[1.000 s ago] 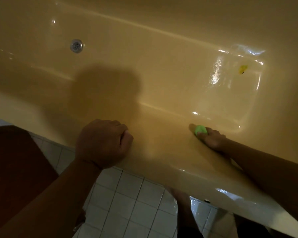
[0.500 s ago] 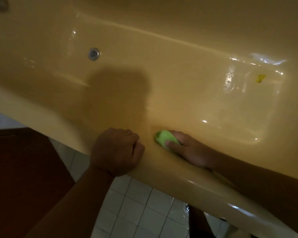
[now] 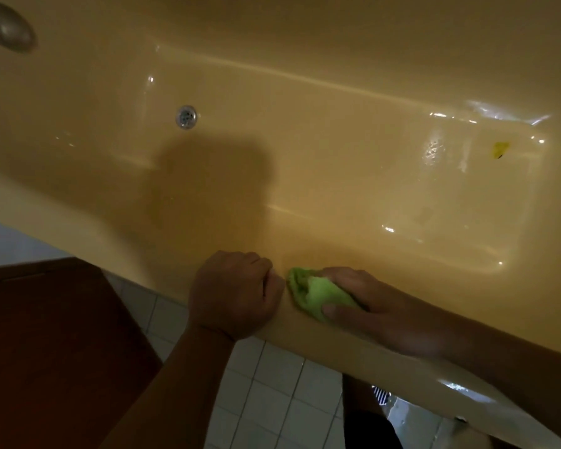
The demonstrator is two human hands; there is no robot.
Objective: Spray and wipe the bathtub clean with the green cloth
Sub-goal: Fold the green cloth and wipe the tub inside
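Note:
A yellow bathtub (image 3: 337,131) fills most of the view. My right hand (image 3: 370,306) grips a bunched green cloth (image 3: 314,294) and presses it against the tub's near rim. My left hand (image 3: 234,293) is a closed fist resting on the same rim, just left of the cloth and almost touching it. Nothing shows inside the fist. No spray bottle is in view.
A round metal drain (image 3: 186,117) sits in the tub floor at left, and a metal fitting (image 3: 5,25) at the top left corner. A small yellow scrap (image 3: 500,149) lies in the wet right end. White floor tiles (image 3: 272,384) and a dark wooden surface (image 3: 52,345) lie below the rim.
My right hand has slid the green cloth leftward along the near side of the tub up onto the rim beside my left fist. The fist has stayed on the rim.

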